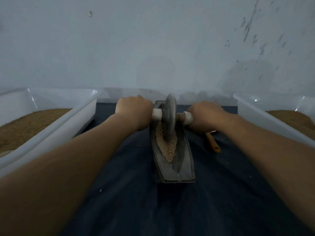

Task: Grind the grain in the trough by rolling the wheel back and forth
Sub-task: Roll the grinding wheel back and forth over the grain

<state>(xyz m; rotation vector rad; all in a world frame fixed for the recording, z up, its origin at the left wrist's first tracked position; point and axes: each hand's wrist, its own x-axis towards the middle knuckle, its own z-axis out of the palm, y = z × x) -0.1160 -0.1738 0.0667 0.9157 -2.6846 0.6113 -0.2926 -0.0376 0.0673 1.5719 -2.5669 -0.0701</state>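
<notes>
Dark cloth (221,193) below, both hands, left hand (133,111) and right hand (207,116), fists clenched round the axle grips flanking the heavy stone-like wheel (169,116) between them in the trough (180,160).

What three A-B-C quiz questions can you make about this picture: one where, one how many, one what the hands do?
1. Where in the trough is the wheel? A) far part B) near end C) lifted out
2. How many white tubs? A) one B) two C) four
3. What do the left hand and right hand do? A) lie flat B) lift a tub C) grip the handles
1 A: grain lies nearer than it. 2 B: one each side. 3 C: both close round a white handle.
</notes>
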